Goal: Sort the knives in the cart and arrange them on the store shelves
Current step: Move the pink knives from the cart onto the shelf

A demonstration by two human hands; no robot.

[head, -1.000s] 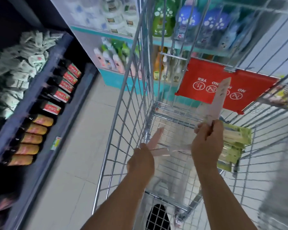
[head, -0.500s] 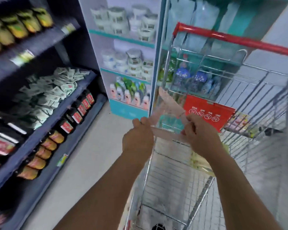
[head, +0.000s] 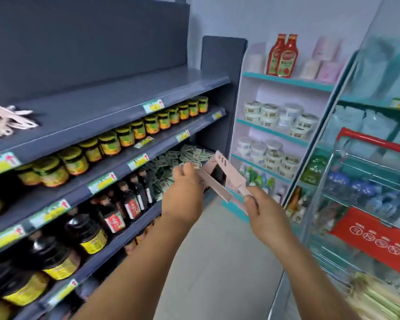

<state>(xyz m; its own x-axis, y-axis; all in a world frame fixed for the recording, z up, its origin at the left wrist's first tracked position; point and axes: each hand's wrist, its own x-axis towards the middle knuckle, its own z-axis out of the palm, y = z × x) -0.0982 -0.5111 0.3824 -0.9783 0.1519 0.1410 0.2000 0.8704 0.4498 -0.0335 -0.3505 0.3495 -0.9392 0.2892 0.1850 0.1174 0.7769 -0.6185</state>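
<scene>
Over on the far left, the top dark shelf (head: pixel 106 105) already has a little pile of pink knives (head: pixel 5 122) on it, so that's where these go. Half a second ago I was still looking into the cart (head: pixel 374 144); now I've swung round to the shelves. My left hand (head: pixel 183 195) has its fingers curled round one end of the pink knives (head: pixel 219 179) I pulled out, my right hand (head: pixel 263 215) pinches a handle from the other side. Cart's off to my right, so next it's just lifting them up to that pile, I reckon.
</scene>
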